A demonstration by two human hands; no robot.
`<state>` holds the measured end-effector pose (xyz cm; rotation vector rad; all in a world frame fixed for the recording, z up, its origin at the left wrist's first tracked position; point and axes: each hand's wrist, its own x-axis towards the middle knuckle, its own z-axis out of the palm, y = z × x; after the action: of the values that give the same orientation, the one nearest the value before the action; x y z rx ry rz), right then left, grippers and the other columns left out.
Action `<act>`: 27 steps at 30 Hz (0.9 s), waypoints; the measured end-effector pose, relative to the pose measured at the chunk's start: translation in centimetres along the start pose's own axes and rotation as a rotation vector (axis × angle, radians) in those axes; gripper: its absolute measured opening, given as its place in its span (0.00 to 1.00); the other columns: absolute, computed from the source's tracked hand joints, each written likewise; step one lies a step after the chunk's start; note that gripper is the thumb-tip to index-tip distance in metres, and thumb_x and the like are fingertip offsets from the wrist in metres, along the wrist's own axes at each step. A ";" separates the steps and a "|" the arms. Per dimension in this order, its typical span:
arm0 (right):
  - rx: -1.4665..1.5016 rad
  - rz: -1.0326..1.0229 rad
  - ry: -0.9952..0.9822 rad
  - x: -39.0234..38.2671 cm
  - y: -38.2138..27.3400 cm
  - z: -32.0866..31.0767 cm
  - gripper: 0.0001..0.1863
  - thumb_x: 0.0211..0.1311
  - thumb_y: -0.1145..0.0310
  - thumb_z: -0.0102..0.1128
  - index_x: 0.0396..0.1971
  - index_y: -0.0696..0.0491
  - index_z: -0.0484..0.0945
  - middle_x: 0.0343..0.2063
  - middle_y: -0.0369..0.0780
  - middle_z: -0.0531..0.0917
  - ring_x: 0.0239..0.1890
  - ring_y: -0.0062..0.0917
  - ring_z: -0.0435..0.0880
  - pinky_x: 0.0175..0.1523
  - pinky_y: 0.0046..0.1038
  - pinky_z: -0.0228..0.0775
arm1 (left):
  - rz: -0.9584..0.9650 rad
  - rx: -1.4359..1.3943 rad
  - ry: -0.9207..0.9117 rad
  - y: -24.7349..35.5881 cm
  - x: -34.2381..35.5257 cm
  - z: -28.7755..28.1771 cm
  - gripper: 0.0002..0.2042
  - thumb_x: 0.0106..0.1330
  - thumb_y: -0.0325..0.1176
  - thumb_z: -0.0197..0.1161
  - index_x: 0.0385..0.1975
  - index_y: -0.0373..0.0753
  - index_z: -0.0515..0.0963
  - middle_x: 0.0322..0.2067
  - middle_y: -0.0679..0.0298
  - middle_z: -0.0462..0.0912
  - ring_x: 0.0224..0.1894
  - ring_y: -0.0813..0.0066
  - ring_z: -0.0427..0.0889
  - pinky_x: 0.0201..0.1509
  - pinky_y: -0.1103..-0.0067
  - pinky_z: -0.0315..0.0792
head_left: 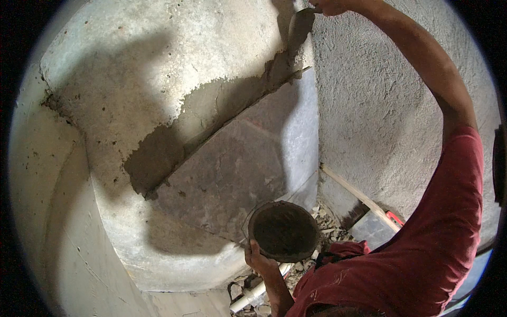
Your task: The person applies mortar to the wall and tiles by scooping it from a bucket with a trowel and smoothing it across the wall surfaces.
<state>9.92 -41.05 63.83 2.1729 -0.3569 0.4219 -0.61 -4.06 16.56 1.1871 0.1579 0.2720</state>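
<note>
My left hand [257,260] grips the rim of a round dark bowl [313,247] from its left side. Grey mortar [282,231] coats the inside of the bowl. At the top of the view, my right hand [331,6] is closed on a trowel [301,25], its handle mostly hidden. The trowel's dark blade lies against or very near the pale wall [211,37], by the corner. A band of wet mortar [203,113] runs diagonally across that wall, along the upper edge of a smooth grey slab [232,164]. The bowl is in front of the slab's lower part.
A rough grey wall [369,90] rises on the right. At its foot are a wooden strip [359,195] and a red object [393,217]. Rubble [323,232] and a white pipe [248,300] lie below the bowl. A smooth pale wall [58,227] curves along the left.
</note>
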 end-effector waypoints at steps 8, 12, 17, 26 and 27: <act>0.779 -0.241 0.110 -2.1 -2.2 10.4 0.19 0.59 0.61 0.61 0.47 0.55 0.78 0.40 0.46 0.83 0.46 0.36 0.82 0.55 0.38 0.72 | 0.057 -0.010 -0.078 -1.4 -0.1 0.3 0.11 0.69 0.34 0.54 0.33 0.32 0.77 0.30 0.63 0.80 0.35 0.75 0.78 0.40 0.79 0.72; 1.055 -0.296 0.018 -3.7 -4.9 8.8 0.22 0.62 0.60 0.59 0.52 0.56 0.75 0.44 0.46 0.82 0.50 0.37 0.80 0.58 0.39 0.69 | 0.077 -0.012 -0.147 -0.9 -0.3 0.2 0.10 0.68 0.33 0.55 0.33 0.31 0.77 0.31 0.64 0.80 0.34 0.75 0.78 0.39 0.78 0.74; 0.942 -0.250 -0.040 -1.8 -8.2 12.5 0.22 0.61 0.60 0.60 0.53 0.54 0.75 0.46 0.46 0.81 0.48 0.37 0.80 0.59 0.39 0.67 | -0.126 -0.239 -0.041 -0.7 -0.7 0.6 0.09 0.67 0.33 0.58 0.33 0.32 0.77 0.29 0.66 0.80 0.32 0.77 0.78 0.36 0.79 0.73; 0.769 -0.317 -0.003 -1.2 -7.4 8.4 0.22 0.61 0.57 0.60 0.54 0.49 0.76 0.48 0.41 0.82 0.50 0.35 0.80 0.58 0.38 0.69 | -0.080 -0.120 -0.035 -1.2 -0.6 -0.5 0.14 0.69 0.37 0.54 0.34 0.31 0.77 0.29 0.66 0.79 0.32 0.78 0.77 0.37 0.79 0.72; 0.822 -0.310 -0.042 -1.7 -8.3 8.3 0.22 0.61 0.57 0.60 0.54 0.50 0.76 0.48 0.41 0.82 0.51 0.35 0.80 0.59 0.39 0.68 | -0.086 -0.110 -0.014 -1.1 -0.7 -0.7 0.14 0.70 0.38 0.53 0.35 0.30 0.77 0.29 0.65 0.79 0.32 0.78 0.76 0.38 0.79 0.71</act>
<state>13.14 -42.75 52.50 2.9744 0.1801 0.3831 -1.30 -4.07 15.26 1.0704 0.1793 0.1946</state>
